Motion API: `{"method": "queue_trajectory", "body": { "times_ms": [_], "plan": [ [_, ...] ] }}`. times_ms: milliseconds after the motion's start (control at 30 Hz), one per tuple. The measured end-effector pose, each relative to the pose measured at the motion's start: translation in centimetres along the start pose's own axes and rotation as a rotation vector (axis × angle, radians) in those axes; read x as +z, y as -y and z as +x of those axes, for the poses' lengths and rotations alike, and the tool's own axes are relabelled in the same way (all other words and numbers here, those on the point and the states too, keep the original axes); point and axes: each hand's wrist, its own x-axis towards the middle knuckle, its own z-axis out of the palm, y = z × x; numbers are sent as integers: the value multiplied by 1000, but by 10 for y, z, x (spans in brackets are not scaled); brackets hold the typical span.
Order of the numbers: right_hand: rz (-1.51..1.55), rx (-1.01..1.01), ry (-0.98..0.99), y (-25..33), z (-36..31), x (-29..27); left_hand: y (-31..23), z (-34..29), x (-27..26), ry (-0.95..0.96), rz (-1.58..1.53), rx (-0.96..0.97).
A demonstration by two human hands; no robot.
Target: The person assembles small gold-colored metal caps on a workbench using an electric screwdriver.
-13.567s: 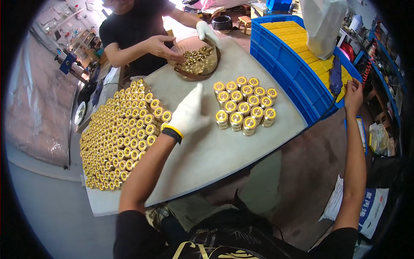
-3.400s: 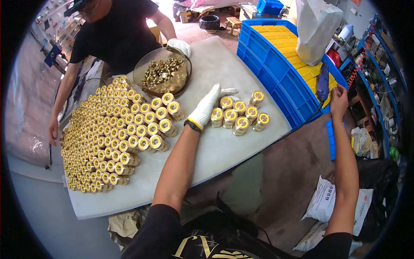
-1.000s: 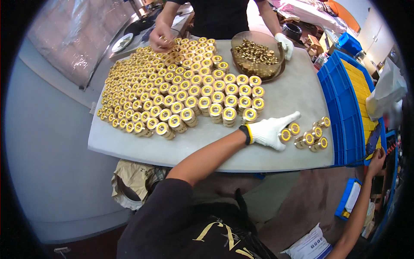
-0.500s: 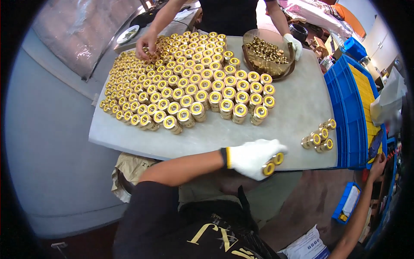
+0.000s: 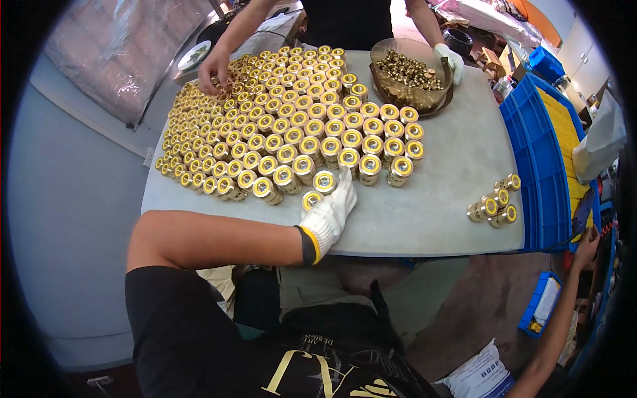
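Note:
My left hand, in a white glove, is closed around two short brass-coloured cylinders with yellow-ringed tops. They stand upright at the near edge of a large, tightly packed group of the same cylinders on the grey table. Bare and far to the right, my right hand has its fingers bent at the near end of a blue crate, just below a dark blue object. What those fingers hold is too small to make out.
Several more cylinders stand near the table's right edge. Across the table, a co-worker's bare hand reaches into the group and their gloved hand holds a bowl of small brass parts. A small blue bin sits lower right.
My left hand has swung left from the near right of the table to the group, carrying two cylinders. My right hand stays by the crate. The co-worker's bare hand has shifted slightly left.

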Motion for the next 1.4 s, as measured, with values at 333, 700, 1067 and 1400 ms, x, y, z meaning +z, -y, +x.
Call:
{"method": "queue_trajectory", "body": {
  "times_ms": [333,700,1067,1400],
  "plan": [
    [-6,-46,-50,-27,16,-16,-14,-9,49,-392,-433,-145],
    [44,32,-147,106,-48,-19,-23,85,-86,-825,-1724,-58],
    [48,52,-151,133,-57,-12,29,245,-113,-504,-1832,478],
    [28,65,-14,16,-15,-2,-3,148,-89,-784,-1433,276]
  ]
}}
